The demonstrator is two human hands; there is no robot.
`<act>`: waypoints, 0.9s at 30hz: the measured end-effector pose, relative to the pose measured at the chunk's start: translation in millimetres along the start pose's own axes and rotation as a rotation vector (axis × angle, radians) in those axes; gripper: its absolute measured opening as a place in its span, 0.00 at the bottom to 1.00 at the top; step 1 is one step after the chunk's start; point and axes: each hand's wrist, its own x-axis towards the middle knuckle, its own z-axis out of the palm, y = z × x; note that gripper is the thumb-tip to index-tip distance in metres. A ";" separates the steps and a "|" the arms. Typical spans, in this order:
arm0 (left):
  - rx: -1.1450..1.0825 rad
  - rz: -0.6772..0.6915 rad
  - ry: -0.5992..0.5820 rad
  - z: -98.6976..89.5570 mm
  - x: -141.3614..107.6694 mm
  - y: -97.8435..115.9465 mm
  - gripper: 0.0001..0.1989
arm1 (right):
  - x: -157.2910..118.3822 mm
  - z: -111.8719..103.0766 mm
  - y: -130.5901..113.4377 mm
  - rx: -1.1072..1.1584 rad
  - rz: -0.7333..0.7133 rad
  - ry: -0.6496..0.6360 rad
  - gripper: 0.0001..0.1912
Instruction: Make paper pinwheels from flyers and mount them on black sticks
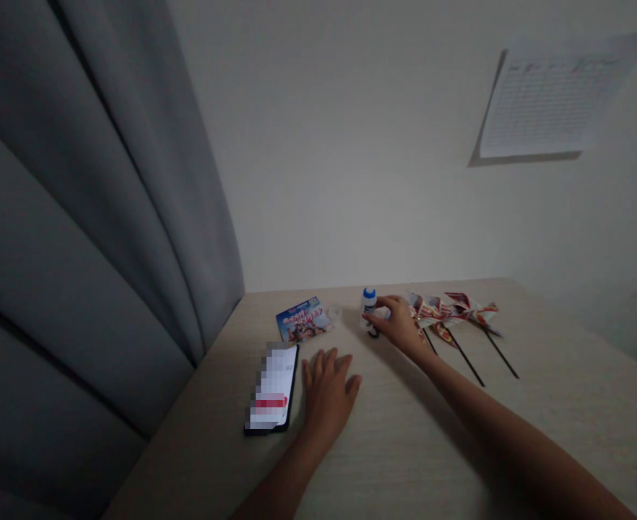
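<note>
A small white glue bottle point(369, 297) with a blue cap stands upright toward the back of the table. My right hand point(397, 323) has its thumb and fingers closed around the bottle's side. Just below the bottle, partly under the hand, shows a small dark curved item point(373, 333) whose kind I cannot make out. My left hand point(328, 390) lies flat on the tabletop with fingers spread, holding nothing. Close to its left side is a smartphone point(276, 386) with a lit screen.
Several paper pinwheels point(448, 312) on dark sticks lie right of my right hand. A colourful printed card point(303, 320) and a clear roll, perhaps tape point(334, 313), lie at the back left. A grey curtain point(107, 180) borders the table's left; a wall stands behind.
</note>
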 end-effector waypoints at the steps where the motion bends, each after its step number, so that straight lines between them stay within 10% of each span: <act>1: 0.006 -0.013 -0.005 -1.0 1.0 -1.6 0.22 | 2.0 6.0 -1.2 -0.004 0.008 -0.010 0.17; 13: 0.000 -0.042 -0.035 -5.9 3.3 -6.4 0.23 | 6.9 38.1 -4.1 -0.069 0.091 -0.071 0.19; 27: 0.003 -0.013 -0.048 -5.0 2.3 -6.8 0.22 | -1.2 15.3 -5.5 -0.130 -0.014 -0.036 0.21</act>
